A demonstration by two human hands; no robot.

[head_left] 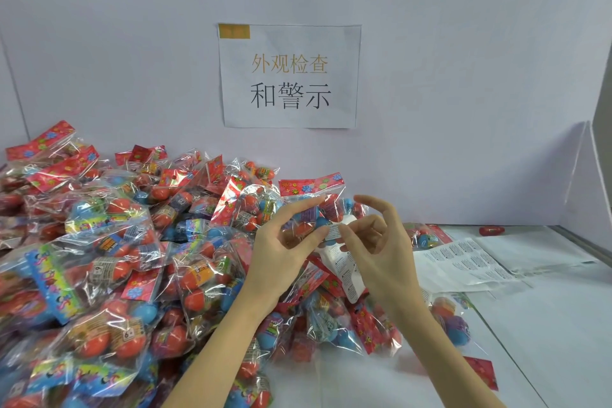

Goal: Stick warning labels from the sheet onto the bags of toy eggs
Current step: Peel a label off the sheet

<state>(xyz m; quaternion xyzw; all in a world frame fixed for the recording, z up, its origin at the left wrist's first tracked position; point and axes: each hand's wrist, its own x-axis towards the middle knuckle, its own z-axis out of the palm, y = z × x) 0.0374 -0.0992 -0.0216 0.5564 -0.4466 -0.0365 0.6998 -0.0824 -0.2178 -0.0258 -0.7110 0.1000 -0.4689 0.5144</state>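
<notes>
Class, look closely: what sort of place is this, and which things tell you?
Probably a factory packing or inspection station: a heap of bagged toy eggs, warning label sheets on the bench, and a printed station sign on the partition wall.

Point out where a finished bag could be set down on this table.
Bare table lies at the near right, bordered by the label sheets behind and the right hand. A smaller patch sits between the forearms at the near edge. The whole left is crowded by the bag pile.
</notes>
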